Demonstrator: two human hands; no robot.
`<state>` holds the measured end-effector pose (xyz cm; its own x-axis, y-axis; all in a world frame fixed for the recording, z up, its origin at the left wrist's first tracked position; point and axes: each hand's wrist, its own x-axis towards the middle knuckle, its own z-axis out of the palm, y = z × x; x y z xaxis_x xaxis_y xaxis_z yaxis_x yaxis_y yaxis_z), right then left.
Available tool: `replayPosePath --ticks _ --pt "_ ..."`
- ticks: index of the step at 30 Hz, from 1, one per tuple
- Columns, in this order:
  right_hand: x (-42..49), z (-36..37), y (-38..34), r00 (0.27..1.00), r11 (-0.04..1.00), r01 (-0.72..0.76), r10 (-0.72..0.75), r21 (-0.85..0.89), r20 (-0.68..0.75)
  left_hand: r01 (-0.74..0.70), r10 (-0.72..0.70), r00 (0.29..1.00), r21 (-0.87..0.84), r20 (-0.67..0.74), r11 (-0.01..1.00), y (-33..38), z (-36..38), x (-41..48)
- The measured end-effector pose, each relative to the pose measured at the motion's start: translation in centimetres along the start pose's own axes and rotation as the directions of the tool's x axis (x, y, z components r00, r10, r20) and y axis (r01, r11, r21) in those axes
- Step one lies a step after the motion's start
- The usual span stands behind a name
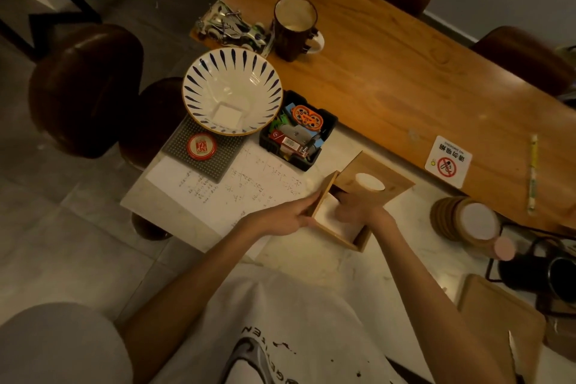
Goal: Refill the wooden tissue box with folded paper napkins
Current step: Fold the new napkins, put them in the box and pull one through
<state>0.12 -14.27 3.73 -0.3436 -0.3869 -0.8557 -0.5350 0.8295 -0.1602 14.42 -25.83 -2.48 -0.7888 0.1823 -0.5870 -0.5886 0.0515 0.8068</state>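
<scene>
The wooden tissue box (361,238) sits on the white marble table, its top open. Its wooden lid (392,178), with an oval slot, is slid back toward the far side. White folded napkins (327,217) lie inside the box. My left hand (280,218) grips the box's left wall. My right hand (358,209) reaches into the box with its fingers pressed on the napkins near the lid's edge.
A sheet of handwritten paper (249,184) lies left of the box. Behind it stand a blue-patterned bowl (232,90), a black tray of small items (299,131), a red tin (202,146) and a mug (294,28). Wooden coasters (467,221) and a cutting board (498,327) are on the right.
</scene>
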Motion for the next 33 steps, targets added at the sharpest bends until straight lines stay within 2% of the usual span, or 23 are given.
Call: replayPosePath --ticks 8,17,27,33 --pt "-0.3 0.1 -0.4 0.998 0.998 -0.05 0.051 0.028 -0.024 -0.016 0.015 0.999 -0.005 -0.047 1.0 -0.1 0.4 0.1" --pt "-2.0 2.0 -0.7 0.982 1.0 0.013 -0.016 -0.018 -0.186 -0.027 0.027 0.998 -0.006 -0.057 1.0 0.4 0.4 -0.2" --pt "-1.2 2.1 0.0 0.99 0.999 0.001 0.004 0.04 -0.14 -0.039 0.044 0.996 0.053 -0.08 0.998 1.0 0.5 -0.7" --pt "-1.5 2.2 -0.2 0.984 0.996 0.081 -0.074 0.037 -0.162 -0.037 0.041 0.996 0.05 -0.08 0.998 1.3 0.6 -0.9"
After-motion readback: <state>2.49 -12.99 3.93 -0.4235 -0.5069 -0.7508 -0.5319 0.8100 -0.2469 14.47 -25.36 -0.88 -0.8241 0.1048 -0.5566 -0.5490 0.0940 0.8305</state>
